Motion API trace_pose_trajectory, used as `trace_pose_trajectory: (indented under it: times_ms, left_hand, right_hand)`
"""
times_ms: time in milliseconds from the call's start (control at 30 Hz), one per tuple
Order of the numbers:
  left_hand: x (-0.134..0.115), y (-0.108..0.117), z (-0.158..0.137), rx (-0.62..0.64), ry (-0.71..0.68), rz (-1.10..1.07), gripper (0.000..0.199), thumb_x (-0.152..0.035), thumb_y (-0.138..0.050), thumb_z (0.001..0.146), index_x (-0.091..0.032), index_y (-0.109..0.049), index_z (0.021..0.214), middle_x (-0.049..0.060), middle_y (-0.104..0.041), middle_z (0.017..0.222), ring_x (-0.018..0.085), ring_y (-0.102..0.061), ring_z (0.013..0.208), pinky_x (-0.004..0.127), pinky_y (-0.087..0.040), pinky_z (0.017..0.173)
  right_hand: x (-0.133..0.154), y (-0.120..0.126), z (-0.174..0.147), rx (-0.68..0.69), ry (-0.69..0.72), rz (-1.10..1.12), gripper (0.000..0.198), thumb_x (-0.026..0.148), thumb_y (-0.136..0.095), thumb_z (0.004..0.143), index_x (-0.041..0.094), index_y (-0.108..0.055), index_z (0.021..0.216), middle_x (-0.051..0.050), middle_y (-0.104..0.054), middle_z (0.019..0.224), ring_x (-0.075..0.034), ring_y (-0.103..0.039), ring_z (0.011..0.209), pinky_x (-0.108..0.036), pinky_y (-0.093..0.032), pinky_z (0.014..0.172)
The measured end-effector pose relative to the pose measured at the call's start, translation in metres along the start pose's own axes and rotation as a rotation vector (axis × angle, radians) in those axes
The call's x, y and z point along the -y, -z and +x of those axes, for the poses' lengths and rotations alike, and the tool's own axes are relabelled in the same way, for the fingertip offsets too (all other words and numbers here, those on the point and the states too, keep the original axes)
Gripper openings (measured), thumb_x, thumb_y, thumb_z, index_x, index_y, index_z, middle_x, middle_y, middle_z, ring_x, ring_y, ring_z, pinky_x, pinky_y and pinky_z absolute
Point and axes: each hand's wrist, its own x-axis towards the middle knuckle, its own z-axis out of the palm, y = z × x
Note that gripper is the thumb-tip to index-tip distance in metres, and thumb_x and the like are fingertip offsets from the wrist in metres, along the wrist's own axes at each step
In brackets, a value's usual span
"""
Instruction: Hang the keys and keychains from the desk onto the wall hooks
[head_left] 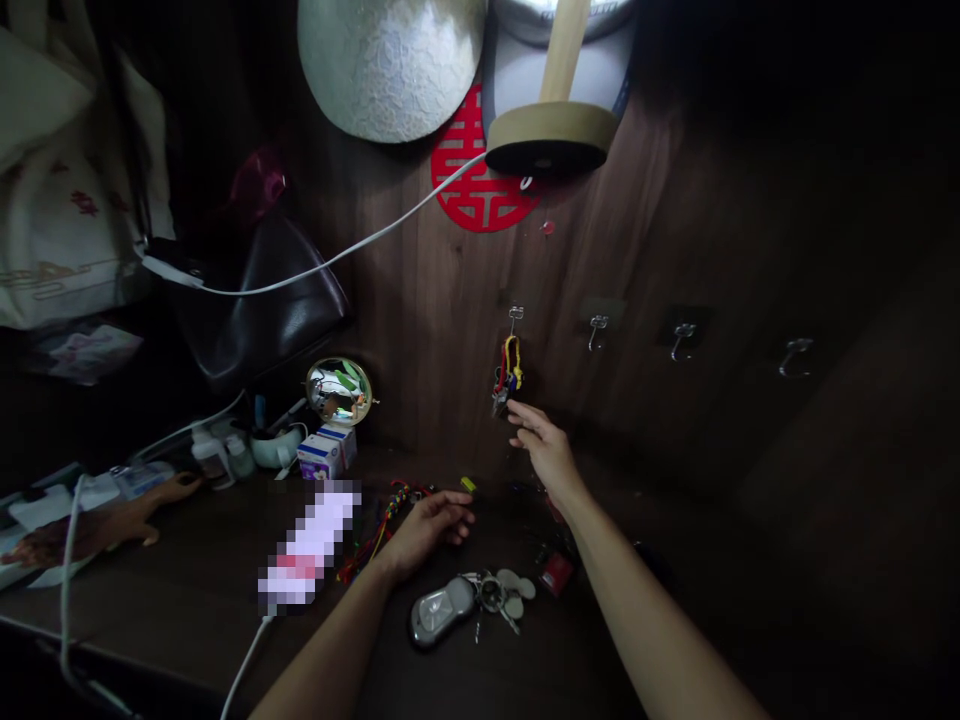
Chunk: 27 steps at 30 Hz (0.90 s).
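Note:
A bunch of keys point(501, 398) with red and yellow cords hangs from a metal hook point(516, 316) on the wooden wall. My right hand point(546, 446) is raised just below and right of it, fingers stretched out with their tips close to the keys; whether they touch, I cannot tell. Low over the tabletop, my left hand point(433, 525) has loosely bent fingers, apart, and holds nothing that I can see. A small yellow piece point(468, 485) lies by its fingertips, and colourful braided cords point(391, 510) lie behind it. In front is a grey car-remote-like fob point(444, 608) with several keys point(501, 592).
Three bare hooks point(598, 332) line the wall at right. Overhead hang a pale cap point(394, 70) and a wooden round-based stand point(551, 135) with a white cable point(337, 255). A blurred-out phone-like object point(311, 550), small boxes point(327, 453), a round mirror point(339, 390) and bottles point(212, 455) stand left.

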Motion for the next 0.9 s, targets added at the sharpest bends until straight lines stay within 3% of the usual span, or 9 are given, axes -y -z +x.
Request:
trace_pose_trajectory:
  times_ms: [433, 533, 667, 767, 900]
  left_hand:
    - [-0.005, -0.004, -0.006, -0.035, -0.034, 0.035, 0.034, -0.033, -0.067, 0.072, -0.014, -0.06, 0.098, 0.004, -0.063, 0.082, 0.009, -0.056, 0.061, 0.021, -0.043, 0.057]
    - [-0.006, -0.004, -0.008, -0.069, -0.067, 0.055, 0.033, -0.033, -0.067, 0.071, -0.014, -0.059, 0.097, 0.003, -0.062, 0.08, 0.008, -0.056, 0.059, 0.021, -0.043, 0.056]
    - [-0.007, -0.006, -0.012, -0.113, -0.149, 0.155, 0.03, -0.035, -0.064, 0.072, -0.014, -0.059, 0.094, 0.001, -0.061, 0.076, 0.008, -0.055, 0.055, 0.022, -0.042, 0.055]
    - [-0.008, -0.004, -0.015, -0.225, -0.266, 0.315, 0.025, -0.036, -0.058, 0.077, -0.017, -0.057, 0.094, 0.001, -0.062, 0.077, 0.011, -0.056, 0.059, 0.024, -0.044, 0.058]
    - [-0.014, 0.005, -0.021, -0.522, -0.441, 0.739, 0.017, -0.031, -0.048, 0.084, -0.021, -0.056, 0.094, 0.003, -0.064, 0.085, 0.018, -0.06, 0.079, 0.03, -0.045, 0.073]
  right_hand:
    - [-0.062, 0.005, -0.082, 0.003, -0.22, -0.078, 0.036, 0.02, -0.045, 0.071, 0.024, -0.067, 0.099, -0.007, -0.063, 0.107, -0.021, -0.06, 0.092, -0.03, -0.054, 0.06]
    - [-0.073, 0.0, -0.094, 0.045, -0.163, -0.171, 0.037, 0.017, -0.041, 0.073, 0.023, -0.066, 0.1, -0.007, -0.063, 0.105, -0.02, -0.061, 0.09, -0.031, -0.054, 0.062]
    - [-0.078, -0.006, -0.102, 0.145, 0.011, -0.364, 0.042, 0.009, -0.038, 0.073, 0.024, -0.066, 0.101, -0.004, -0.064, 0.102, -0.018, -0.058, 0.096, -0.038, -0.047, 0.087]
    - [-0.077, -0.008, -0.104, 0.21, 0.071, -0.456, 0.046, 0.005, -0.037, 0.074, 0.025, -0.065, 0.103, -0.004, -0.064, 0.101, -0.019, -0.056, 0.1, -0.039, -0.042, 0.093]
    - [-0.075, -0.009, -0.104, 0.226, 0.078, -0.482, 0.048, 0.003, -0.037, 0.073, 0.028, -0.064, 0.105, -0.003, -0.063, 0.1, -0.019, -0.055, 0.099, -0.04, -0.041, 0.093]
